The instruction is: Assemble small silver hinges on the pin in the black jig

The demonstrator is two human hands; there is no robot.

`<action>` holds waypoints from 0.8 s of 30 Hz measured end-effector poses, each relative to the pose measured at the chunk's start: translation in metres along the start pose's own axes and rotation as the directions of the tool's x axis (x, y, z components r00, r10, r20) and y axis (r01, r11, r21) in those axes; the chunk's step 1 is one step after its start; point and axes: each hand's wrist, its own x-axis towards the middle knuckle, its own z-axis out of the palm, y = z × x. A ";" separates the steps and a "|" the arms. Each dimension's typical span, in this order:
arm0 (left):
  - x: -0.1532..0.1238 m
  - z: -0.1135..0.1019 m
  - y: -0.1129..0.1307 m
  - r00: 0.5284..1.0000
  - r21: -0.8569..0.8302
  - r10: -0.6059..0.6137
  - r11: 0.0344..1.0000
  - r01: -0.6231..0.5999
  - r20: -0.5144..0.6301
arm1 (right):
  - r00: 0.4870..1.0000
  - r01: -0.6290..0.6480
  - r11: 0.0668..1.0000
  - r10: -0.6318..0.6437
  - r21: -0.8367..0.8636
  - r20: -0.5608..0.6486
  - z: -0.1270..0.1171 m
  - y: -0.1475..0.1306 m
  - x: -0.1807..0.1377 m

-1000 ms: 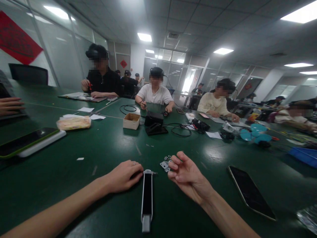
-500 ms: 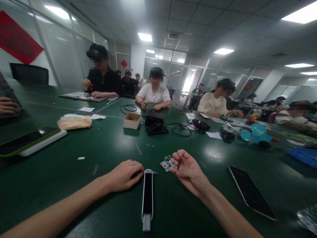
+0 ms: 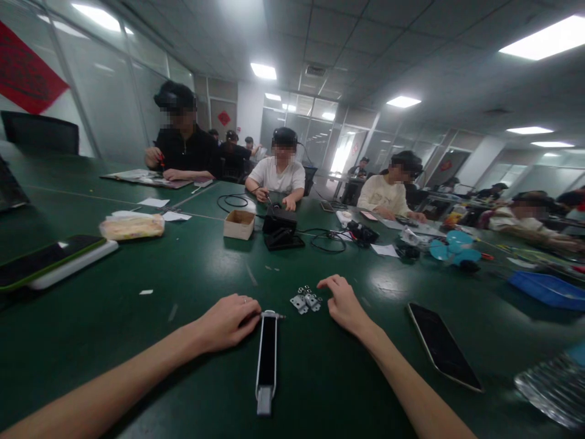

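Observation:
My left hand (image 3: pixel 235 323) rests on the green table with its fingers curled together. Their tips are at the top end of a long, narrow device (image 3: pixel 267 360), black with a silver frame, where a thin rod (image 3: pixel 280 316) crosses it. The exact grip is hidden. My right hand (image 3: pixel 346 305) hovers just right of a small pile of metal parts, its index finger stretched out and the others partly bent; I see nothing held. The pile has two grey metal plates with holes (image 3: pixel 299 303) and several small nut-like rings (image 3: pixel 306 288).
A dark phone (image 3: pixel 442 344) and a clear ribbed plastic object (image 3: pixel 551 387) lie on the right, with a blue tray (image 3: pixel 546 289) behind. Ahead are a small cardboard box (image 3: pixel 239 225), a black stand (image 3: pixel 281 228) and cables. Several people sit around the table.
My right hand has drawn off the metal parts, its curled fingers now more stretched, and both plates show. My left hand stays by the device. The whole view has shifted slightly.

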 end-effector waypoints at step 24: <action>-0.002 0.004 0.004 0.990 0.004 -0.122 0.992 0.123 -0.070 | 0.967 0.063 0.905 0.049 -0.421 0.250 -0.013 -0.029 0.000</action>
